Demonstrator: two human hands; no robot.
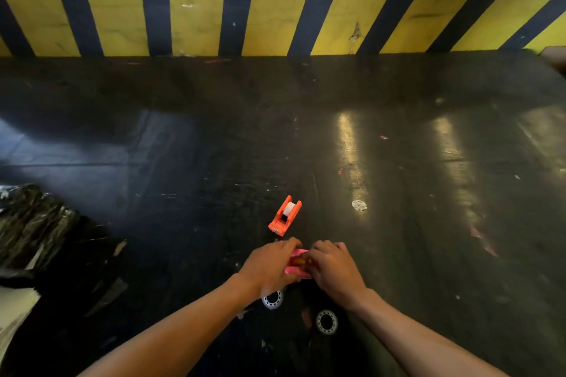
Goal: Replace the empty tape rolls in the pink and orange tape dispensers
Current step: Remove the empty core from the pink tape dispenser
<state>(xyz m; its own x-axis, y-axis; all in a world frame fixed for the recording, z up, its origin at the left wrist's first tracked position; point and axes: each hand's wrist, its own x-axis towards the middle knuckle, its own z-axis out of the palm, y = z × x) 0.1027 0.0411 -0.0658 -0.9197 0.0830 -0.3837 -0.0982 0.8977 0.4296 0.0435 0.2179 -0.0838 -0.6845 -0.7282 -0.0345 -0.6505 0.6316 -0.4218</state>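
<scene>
The pink tape dispenser point(296, 269) sits low on the dark surface between my two hands. My left hand point(271, 265) grips its left side. My right hand point(333, 269) closes on its right side, fingers at a small brownish roll point(299, 261) in the middle. Most of the pink body is hidden by my fingers. The orange tape dispenser point(284, 217) stands just beyond, untouched, with a white roll point(288, 208) in its cradle. Two white ring-shaped tape cores lie near my wrists, one point(272, 300) under my left wrist and one point(326, 321) below my right.
A small white round scrap point(359, 205) lies to the right of the orange dispenser. Crumpled dark plastic point(30, 223) and pale paper point(15, 309) sit at the left edge. A yellow-and-black striped wall point(275, 18) closes the far side.
</scene>
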